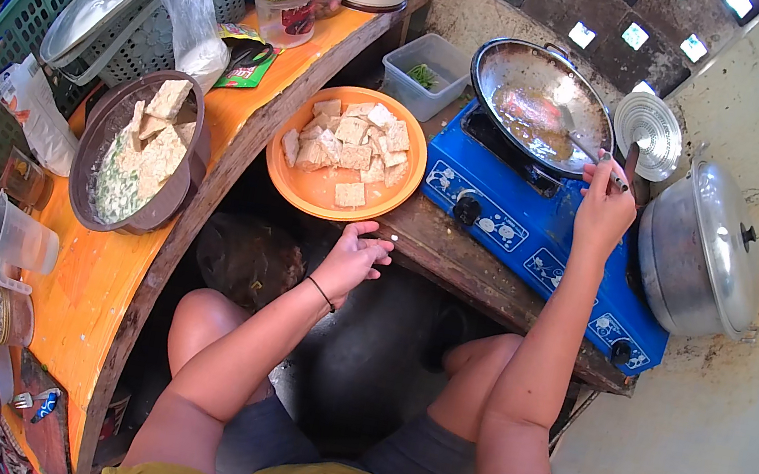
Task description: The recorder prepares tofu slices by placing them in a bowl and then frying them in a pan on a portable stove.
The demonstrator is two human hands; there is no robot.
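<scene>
Centrally, a round orange plastic plate (319,188) rests at the junction of the orange-topped counter (91,288) and a worn wooden ledge (466,263); it carries pale, rough-surfaced tofu cubes (352,146) piled toward its far side. The left hand (354,255) sits just below the plate's near rim, fingers loosely spread and slightly curled, fingertips close to the rim; contact cannot be confirmed, and the hand holds nothing. The right hand (606,204) is closed around the handle of a metal spatula (579,142), whose blade lies inside a dark, dented steel wok (540,103) holding a shallow reddish-brown liquid. The wok stands on a blue enamelled single-burner gas stove (542,235) with two black knobs. Right of the stove, a domed aluminium pot lid (702,248) rests against the wall, with a round perforated metal strainer (648,134) just behind the right hand. On the counter, a dark oval bowl (138,156) contains further tofu pieces and greens.
</scene>
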